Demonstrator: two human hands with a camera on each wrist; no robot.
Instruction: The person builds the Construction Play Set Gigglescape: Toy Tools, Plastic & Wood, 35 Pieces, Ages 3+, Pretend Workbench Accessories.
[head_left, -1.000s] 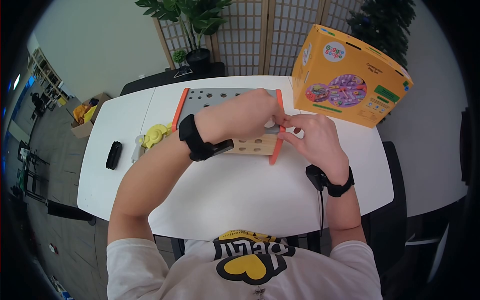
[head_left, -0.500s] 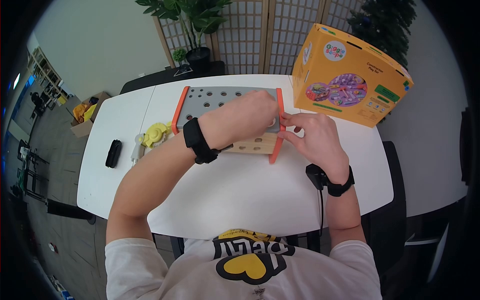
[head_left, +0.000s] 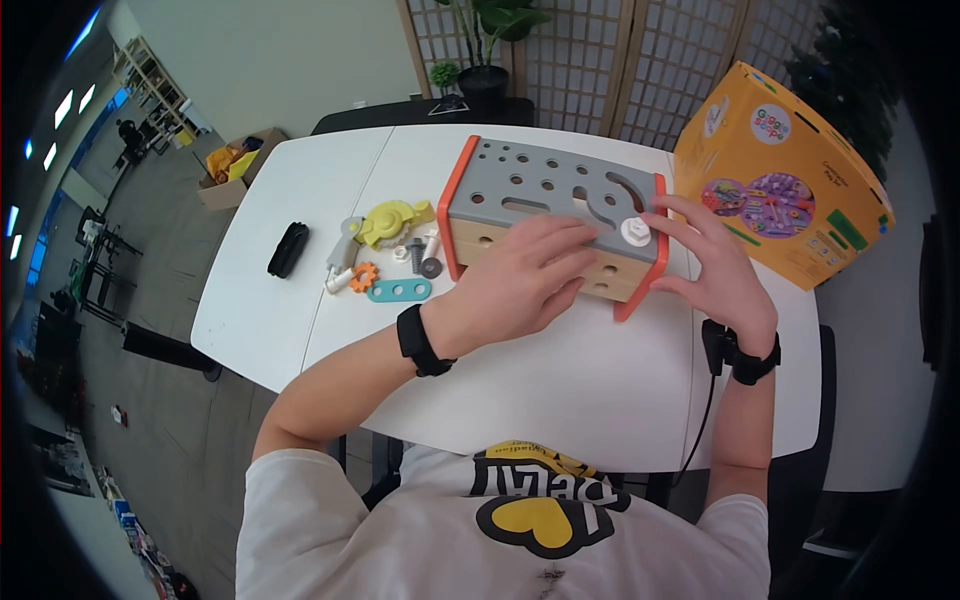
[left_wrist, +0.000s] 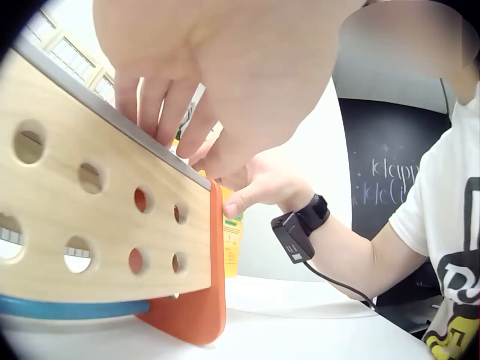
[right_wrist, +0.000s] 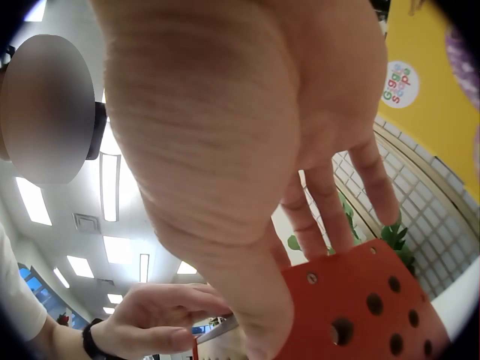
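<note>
A toy workbench with a grey holed top (head_left: 545, 170), wooden front (left_wrist: 105, 187) and orange side panels (right_wrist: 360, 300) stands on the table. A white hexagonal bolt head (head_left: 636, 232) sits at the near right corner of its top. My left hand (head_left: 525, 275) is over the bench's front edge, fingers extended towards the top and holding nothing. At the right panel is my right hand (head_left: 715, 255), its thumb near the front corner and its fingers stretched over the top edge, close by the bolt head.
Left of the bench lie a yellow toy tool (head_left: 392, 222), an orange gear (head_left: 364, 277), a teal holed strip (head_left: 398, 290), a grey bolt (head_left: 416, 252) and small nuts. A black case (head_left: 289, 250) lies farther left. A large orange-yellow box (head_left: 790, 180) stands right.
My left hand has drawn back leftwards from the bench's right corner and its fingers have straightened, uncovering the white bolt head. My right fingers have spread. The head view has shifted.
</note>
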